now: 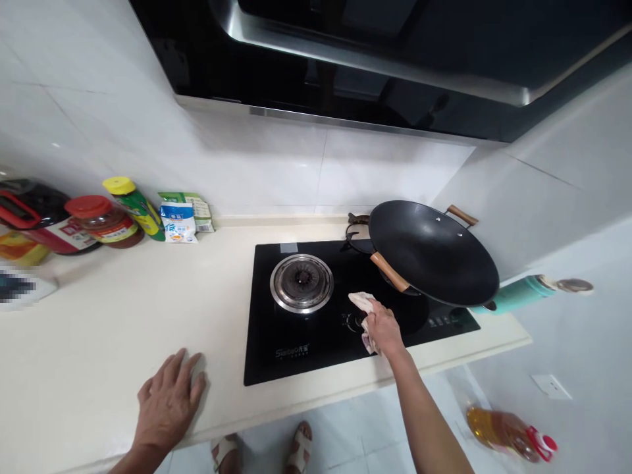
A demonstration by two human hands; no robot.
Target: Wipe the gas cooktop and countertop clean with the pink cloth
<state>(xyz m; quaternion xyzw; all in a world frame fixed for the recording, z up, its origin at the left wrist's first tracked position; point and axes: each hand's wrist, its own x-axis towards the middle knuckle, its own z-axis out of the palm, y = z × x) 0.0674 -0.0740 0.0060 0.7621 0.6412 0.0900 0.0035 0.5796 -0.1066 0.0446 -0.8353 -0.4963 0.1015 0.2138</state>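
My right hand (384,329) is closed on a pale cloth (363,302), pressed to the black glass gas stove (316,341) near its control knob (353,321). Parts of the cloth stick out to the left of and below the fingers. To the left of the cloth lies a round metal burner (301,283) with no pan support on it. A black wok (434,253) with wooden handles sits tilted over the stove's right side, behind my right hand. My left hand (168,399) rests flat on the cream countertop (113,329), fingers spread, holding nothing.
Along the wall at left stand a red-lidded jar (105,220), a yellow-capped green bottle (135,207) and seasoning packets (178,222). A black pan support (358,234) lies behind the wok. A turquoise bottle (521,294) is at right. The range hood (345,72) hangs overhead. An oil bottle (508,431) stands below the counter.
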